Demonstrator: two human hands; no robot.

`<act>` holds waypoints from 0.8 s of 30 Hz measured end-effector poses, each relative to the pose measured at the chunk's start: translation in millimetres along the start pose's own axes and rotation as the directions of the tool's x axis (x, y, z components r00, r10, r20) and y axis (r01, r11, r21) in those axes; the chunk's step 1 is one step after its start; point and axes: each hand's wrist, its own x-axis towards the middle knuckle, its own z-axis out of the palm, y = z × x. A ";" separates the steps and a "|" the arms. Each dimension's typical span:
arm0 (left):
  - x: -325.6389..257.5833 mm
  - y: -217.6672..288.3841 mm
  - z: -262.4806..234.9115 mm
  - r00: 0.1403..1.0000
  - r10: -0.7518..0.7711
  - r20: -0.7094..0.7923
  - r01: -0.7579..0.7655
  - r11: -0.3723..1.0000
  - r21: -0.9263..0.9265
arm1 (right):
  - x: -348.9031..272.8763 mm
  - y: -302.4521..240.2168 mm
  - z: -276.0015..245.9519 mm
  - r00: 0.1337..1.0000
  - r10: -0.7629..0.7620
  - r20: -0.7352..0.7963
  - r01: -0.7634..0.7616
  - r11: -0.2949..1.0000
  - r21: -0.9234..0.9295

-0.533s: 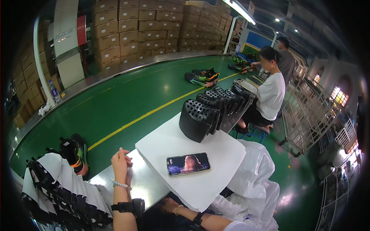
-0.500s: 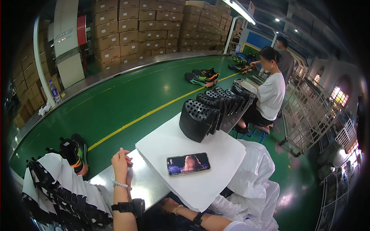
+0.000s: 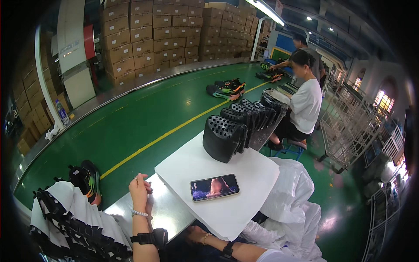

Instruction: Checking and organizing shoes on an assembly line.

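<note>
A lit smartphone (image 3: 214, 187) lies on white sheeting (image 3: 255, 185) atop a metal worktable (image 3: 172, 210), a person's left hand (image 3: 140, 187) near it, loosely half-open and empty, the right hand (image 3: 197, 236) low at the table's edge, its fingers too hidden to tell their grip, as black perforated pieces (image 3: 221, 139) stand beyond, near a seated co-worker (image 3: 307, 105) in white

Legible text: none — all too small or blurred | cartons (image 3: 142, 30): small white labels (image 3: 136, 35), print illegible | pale panel (image 3: 70, 48): row of marks, unreadable | bottle (image 3: 61, 111): blue-purple wrap, wording unclear | black shoe (image 3: 80, 179): small white tag (image 3: 76, 172), unreadable | phone (image 3: 214, 187): tiny pale marks at the screen's left — illegible
</note>
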 end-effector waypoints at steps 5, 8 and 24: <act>-0.7 2.6 2.9 1.000 -0.011 0.014 0.012 1.000 -0.006 | 8.2 14.5 6.1 0.997 0.049 0.055 -0.054 0.993 0.101; -0.9 3.1 2.6 0.998 -0.058 0.014 0.059 0.997 -0.051 | 14.0 21.7 7.5 0.992 -0.114 -0.062 0.112 0.993 -0.034; -4.6 13.1 3.4 0.998 0.048 -0.043 -0.048 0.999 -0.003 | -11.0 -15.9 -7.8 0.999 -0.037 0.007 0.038 0.990 -0.133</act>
